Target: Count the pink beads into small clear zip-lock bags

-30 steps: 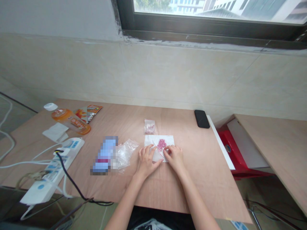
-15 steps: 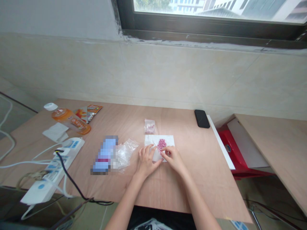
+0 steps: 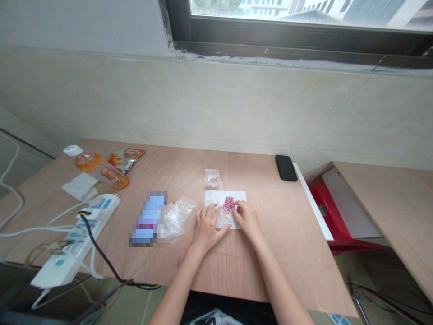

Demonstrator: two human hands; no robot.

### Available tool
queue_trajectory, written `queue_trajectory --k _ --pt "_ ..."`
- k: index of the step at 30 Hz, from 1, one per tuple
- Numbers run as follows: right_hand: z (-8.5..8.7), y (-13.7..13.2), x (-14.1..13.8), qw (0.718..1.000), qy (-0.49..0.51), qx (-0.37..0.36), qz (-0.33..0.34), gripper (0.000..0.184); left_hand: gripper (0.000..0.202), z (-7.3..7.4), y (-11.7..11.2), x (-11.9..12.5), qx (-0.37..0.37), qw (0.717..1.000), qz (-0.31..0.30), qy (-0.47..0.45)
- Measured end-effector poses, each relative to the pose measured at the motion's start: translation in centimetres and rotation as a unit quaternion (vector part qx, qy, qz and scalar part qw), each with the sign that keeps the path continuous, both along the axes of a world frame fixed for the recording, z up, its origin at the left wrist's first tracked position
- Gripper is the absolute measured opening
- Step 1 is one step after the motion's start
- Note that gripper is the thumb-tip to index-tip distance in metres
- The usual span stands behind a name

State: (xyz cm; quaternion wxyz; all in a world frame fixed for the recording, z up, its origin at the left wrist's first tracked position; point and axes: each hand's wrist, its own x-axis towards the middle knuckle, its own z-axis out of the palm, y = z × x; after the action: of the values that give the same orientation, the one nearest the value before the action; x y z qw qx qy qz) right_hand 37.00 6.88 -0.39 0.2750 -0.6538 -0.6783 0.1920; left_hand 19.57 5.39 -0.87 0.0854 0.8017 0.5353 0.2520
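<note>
**Right fingertips at the pink beads**

My right hand [image 3: 246,220] sits at 5 o'clock from the pink beads [image 3: 228,204], its fingertips [image 3: 237,209] touching them; I cannot tell whether it grips any. My left hand [image 3: 207,228] rests on a clear plastic bag [image 3: 222,220] atop the white paper sheet [image 3: 213,196], its grip unclear.

a makeshift workroom high in a building: a bare plywood table [image 3: 257,266] stands against a tiled wall [image 3: 257,108], under a dark-framed window [image 3: 297,34] facing tall buildings [image 3: 368,6], with a power strip [image 3: 91,225] lying on top.
</note>
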Motion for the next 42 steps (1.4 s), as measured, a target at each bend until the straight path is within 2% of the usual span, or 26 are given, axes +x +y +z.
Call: queue_trajectory --k 6,42 --pt "-0.15 0.29 -0.25 0.999 -0.030 0.003 0.010 0.014 0.052 0.09 0.03 0.04 -0.005 1.000 -0.005 -0.001" --pt "0.17 -0.17 -0.36 1.000 -0.027 0.000 0.005 0.010 0.052 0.24 -0.05 0.05 -0.004 1.000 -0.008 0.004"
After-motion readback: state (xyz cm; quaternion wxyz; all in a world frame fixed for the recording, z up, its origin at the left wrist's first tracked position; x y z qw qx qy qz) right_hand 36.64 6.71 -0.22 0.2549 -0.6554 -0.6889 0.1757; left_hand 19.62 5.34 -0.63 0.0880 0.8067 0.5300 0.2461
